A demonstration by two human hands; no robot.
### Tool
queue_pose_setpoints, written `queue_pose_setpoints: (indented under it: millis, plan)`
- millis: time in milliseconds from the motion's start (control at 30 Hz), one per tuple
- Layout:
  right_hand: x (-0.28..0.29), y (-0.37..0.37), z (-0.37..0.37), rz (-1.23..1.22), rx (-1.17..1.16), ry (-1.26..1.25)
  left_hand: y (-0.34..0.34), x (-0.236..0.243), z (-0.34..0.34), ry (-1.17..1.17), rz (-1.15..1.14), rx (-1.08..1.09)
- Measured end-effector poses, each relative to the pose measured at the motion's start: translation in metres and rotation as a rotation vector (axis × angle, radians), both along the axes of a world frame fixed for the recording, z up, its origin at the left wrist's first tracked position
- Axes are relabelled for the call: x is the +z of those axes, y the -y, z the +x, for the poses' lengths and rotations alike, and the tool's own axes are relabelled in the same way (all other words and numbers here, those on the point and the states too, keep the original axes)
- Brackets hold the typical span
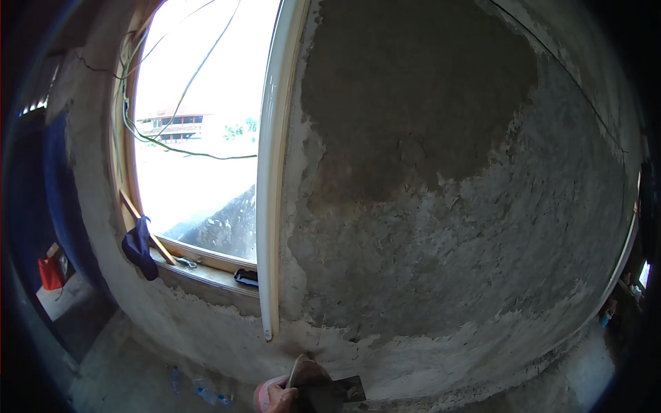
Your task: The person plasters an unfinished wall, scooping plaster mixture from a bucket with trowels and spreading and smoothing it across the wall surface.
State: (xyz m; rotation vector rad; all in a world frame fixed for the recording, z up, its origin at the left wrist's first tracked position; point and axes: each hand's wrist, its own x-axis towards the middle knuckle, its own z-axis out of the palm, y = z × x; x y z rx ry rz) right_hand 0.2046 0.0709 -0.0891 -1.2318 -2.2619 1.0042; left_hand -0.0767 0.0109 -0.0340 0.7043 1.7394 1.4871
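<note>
At the bottom centre my left hand [281, 398], beside a pink edge [265, 392], has its fingers closed on a pale, pointed object [299, 372] that I cannot make out clearly. Just to its right is a dark, flat rectangular tool [351, 389], apparently a trowel, low in front of the wall. My right hand cannot be made out. The grey plastered wall [427, 261] has a darker patch [413, 103] across its upper part. A long white straightedge [272, 172] stands upright along the window's right side.
The bright window [193, 89] has loose wires across it, with a dark cloth [138, 248], wooden stick and black case [246, 278] at its sill. Plastic bottles [205, 394] lie on the floor below. A red object [51, 274] sits in the left opening.
</note>
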Motion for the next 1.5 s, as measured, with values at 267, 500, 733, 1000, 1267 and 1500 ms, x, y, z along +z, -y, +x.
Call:
queue_pose_setpoints:
  millis: [267,500,733,1000,1267,1500]
  plan:
    - [0.016,-0.024,-0.073,0.3,0.438,0.292,-0.009,0.011,-0.005,0.262,0.039,-0.127]
    - [0.007,-0.041,-0.072,0.871,0.252,0.317,-0.012,0.0,-0.003,0.396,0.077,-0.061]
    - [-0.033,-0.081,-0.063,0.644,0.417,0.384,-0.014,-0.016,0.0,0.234,-0.025,-0.082]
    - [0.09,-0.063,-0.015,0.534,0.163,0.468,0.002,0.018,-0.007,0.416,0.03,0.059]
    - [0.252,-0.099,-0.012,1.004,-0.232,0.033,-0.004,-0.015,-0.031,0.322,0.207,0.142]
    - [0.383,-0.145,-0.041,1.335,-0.262,-0.016,-0.002,-0.033,-0.04,0.301,0.204,0.178]
